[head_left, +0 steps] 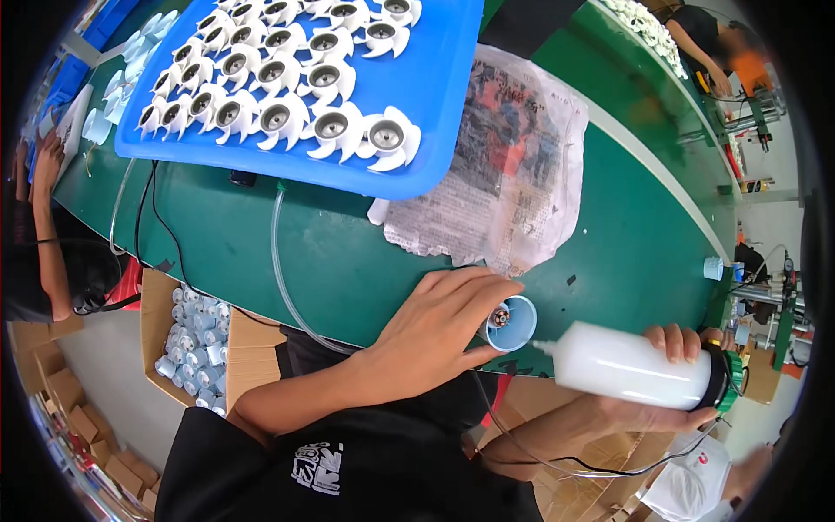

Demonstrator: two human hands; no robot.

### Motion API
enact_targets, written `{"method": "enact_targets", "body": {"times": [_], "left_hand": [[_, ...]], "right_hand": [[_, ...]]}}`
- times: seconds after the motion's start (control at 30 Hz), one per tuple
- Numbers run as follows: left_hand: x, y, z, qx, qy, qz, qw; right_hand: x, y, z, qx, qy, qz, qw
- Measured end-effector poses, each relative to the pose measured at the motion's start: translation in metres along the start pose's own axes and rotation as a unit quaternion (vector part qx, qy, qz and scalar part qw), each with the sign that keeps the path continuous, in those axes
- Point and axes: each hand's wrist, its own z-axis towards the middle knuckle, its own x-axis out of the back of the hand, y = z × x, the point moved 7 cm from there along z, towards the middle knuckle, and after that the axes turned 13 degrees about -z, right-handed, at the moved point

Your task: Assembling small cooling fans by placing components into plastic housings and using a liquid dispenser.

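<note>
My left hand [435,326] is closed round a small light-blue plastic cup [521,325], tilted so that its mouth faces right; a metal shaft-like part shows inside. My right hand [648,416] grips a large dispensing syringe [631,365] full of something white, lying nearly level. Its black and green cap end [731,383] is on the right, and a thin hose trails from there. The narrow nozzle [543,346] points left, close to the cup's rim; whether they touch I cannot tell.
Rows of white fan impellers [334,124] fill a blue tray [374,181] on the green table [644,252]. Newspaper [513,165] lies beside it. A clear hose [277,252] and black cables cross the left. Below stands a carton [252,357] of blue cups. Other people's hands [48,161] work nearby.
</note>
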Motion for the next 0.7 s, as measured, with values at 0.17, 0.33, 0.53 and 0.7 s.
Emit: {"method": "enact_targets", "body": {"times": [0.17, 0.33, 0.53, 0.7], "left_hand": [[-0.002, 0.001, 0.002, -0.014, 0.002, 0.0, 1.0], [-0.004, 0.0, 0.001, -0.018, 0.004, -0.003, 1.0], [-0.003, -0.001, 0.0, -0.019, 0.006, 0.002, 1.0], [-0.002, 0.0, -0.001, -0.019, 0.012, 0.005, 1.0]], "right_hand": [[0.007, 0.015, -0.003, 0.005, 0.035, -0.061, 0.998], [0.004, 0.012, -0.006, 0.014, 0.011, -0.076, 0.997], [-0.003, 0.013, -0.008, 0.018, -0.003, -0.085, 0.996], [-0.001, 0.014, -0.009, 0.02, 0.004, -0.088, 0.996]]}}
